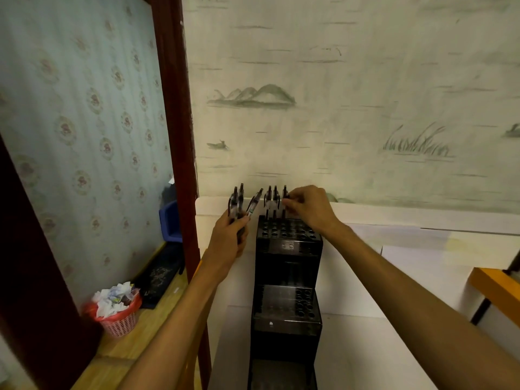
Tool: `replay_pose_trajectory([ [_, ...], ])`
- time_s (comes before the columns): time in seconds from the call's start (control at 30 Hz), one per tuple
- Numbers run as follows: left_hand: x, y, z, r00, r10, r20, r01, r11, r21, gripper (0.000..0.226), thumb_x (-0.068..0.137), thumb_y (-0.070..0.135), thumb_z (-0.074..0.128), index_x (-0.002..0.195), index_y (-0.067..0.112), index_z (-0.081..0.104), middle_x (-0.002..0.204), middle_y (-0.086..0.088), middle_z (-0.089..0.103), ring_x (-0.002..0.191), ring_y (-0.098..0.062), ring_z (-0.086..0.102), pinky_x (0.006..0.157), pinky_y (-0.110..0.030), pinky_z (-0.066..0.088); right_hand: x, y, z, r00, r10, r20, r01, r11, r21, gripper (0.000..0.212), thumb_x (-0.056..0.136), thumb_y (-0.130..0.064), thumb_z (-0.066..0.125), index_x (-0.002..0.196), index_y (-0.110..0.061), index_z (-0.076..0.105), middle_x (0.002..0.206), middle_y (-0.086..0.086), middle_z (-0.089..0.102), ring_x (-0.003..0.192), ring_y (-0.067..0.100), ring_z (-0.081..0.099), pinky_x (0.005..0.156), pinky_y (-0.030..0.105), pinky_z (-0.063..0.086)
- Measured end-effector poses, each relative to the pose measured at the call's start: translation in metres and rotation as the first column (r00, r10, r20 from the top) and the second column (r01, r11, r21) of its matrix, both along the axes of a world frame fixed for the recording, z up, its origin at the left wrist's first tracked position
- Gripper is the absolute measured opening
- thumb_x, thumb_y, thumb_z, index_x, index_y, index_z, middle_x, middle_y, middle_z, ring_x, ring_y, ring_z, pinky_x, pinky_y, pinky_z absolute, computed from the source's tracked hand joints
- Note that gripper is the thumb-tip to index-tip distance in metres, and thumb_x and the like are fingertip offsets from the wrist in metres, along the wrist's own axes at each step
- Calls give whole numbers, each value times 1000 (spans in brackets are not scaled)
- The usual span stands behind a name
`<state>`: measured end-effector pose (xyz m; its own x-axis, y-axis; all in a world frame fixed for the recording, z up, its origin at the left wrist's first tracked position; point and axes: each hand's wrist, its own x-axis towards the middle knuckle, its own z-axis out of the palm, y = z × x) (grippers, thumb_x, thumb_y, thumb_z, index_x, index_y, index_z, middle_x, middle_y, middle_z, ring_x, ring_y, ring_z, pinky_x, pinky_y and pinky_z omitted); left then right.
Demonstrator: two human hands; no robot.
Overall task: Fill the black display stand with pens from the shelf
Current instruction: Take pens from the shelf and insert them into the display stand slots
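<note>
A tall black display stand (pixel 287 277) with stepped tiers of round holes stands on a white surface against the wall. Three pens (pixel 271 201) stand upright in the back row of its top tier. My right hand (pixel 308 209) pinches the rightmost of them, a pen (pixel 285 194), at its top. My left hand (pixel 229 237), just left of the stand, grips a bunch of pens (pixel 242 205) that fan upward. The lower tier (pixel 287 305) holds no pens.
White surface (pixel 394 263) runs right to an orange shelf edge (pixel 495 288). A dark red wooden post (pixel 180 136) stands left of the stand. Beyond it are a blue bin (pixel 168 220), a pink basket of crumpled paper (pixel 118 311) and a wooden floor.
</note>
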<state>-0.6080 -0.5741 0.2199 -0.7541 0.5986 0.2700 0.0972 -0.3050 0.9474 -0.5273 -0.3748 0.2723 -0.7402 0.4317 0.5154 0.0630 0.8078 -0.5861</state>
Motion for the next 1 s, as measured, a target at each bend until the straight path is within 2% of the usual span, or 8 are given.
replay_pose_trajectory([
  [0.13, 4, 4, 1, 1000, 6, -19, -6, 1000, 30, 13, 104, 19, 47, 94, 20, 55, 58, 6, 45, 42, -8, 34, 35, -20, 27, 2, 1, -7, 999, -22, 24, 22, 999, 27, 25, 92, -30, 68, 81, -9, 77, 73, 3, 74, 69, 16, 70, 77, 43, 57],
  [0.27, 11, 11, 7, 997, 39, -61, -39, 999, -3, 11, 104, 20, 47, 98, 18, 56, 60, 0, 43, 41, -8, 33, 36, -20, 25, 6, 3, -5, 999, -19, 45, 19, 1000, -9, 27, 91, -34, 70, 85, -8, 77, 75, 4, 75, 71, 16, 71, 79, 42, 59],
  [0.37, 17, 14, 11, 994, 55, -94, -57, 998, -21, 9, 103, 22, 50, 103, 18, 58, 60, 0, 45, 43, -7, 36, 38, -20, 28, 13, 4, 0, 996, -64, -68, 58, 994, -91, 31, 85, -39, 75, 102, -13, 76, 85, 1, 76, 76, 9, 71, 78, 28, 59],
  [0.47, 20, 18, 11, 989, 71, -127, -73, 997, -12, 14, 102, 21, 53, 110, 11, 58, 58, 4, 47, 43, -5, 38, 39, -18, 31, 21, 2, 7, 983, -38, -182, -1, 977, -213, 21, 86, -36, 75, 96, -18, 75, 80, -5, 76, 71, 8, 72, 73, 24, 58],
  [0.63, 22, 30, 10, 978, 102, -180, -106, 994, -11, 18, 95, 19, 64, 108, 7, 61, 61, 12, 56, 48, -3, 49, 45, -13, 38, 28, -10, 21, 964, 194, -182, -258, 851, -457, 26, 87, -36, 73, 86, -10, 78, 77, 8, 76, 69, 23, 73, 65, 26, 58],
  [0.8, 21, 40, 7, 951, 185, -249, -186, 982, 20, 21, 85, 14, 77, 104, 12, 67, 84, 6, 68, 83, -8, 69, 73, -19, 56, 29, -16, 21, 961, 227, -157, -276, 804, -527, 26, 86, -31, 76, 90, -6, 78, 81, 12, 76, 75, 25, 74, 73, 34, 62],
  [0.9, 19, 40, 7, 946, 153, -285, -157, 988, 10, 24, 85, 19, 78, 106, 14, 68, 85, 2, 69, 83, -11, 69, 73, -20, 57, 29, -14, 19, 952, 236, -196, -306, 718, -625, 21, 90, -21, 71, 94, 0, 75, 88, 18, 75, 84, 33, 74, 79, 43, 62],
  [1.0, 16, 38, 7, 950, 122, -288, -131, 991, -12, 15, 90, 25, 71, 104, 19, 66, 81, 5, 66, 76, -5, 65, 67, -14, 52, 28, -11, 20, 941, 192, -278, -336, 621, -708, 19, 93, -14, 64, 97, 3, 70, 92, 22, 74, 84, 37, 74, 70, 39, 62],
])
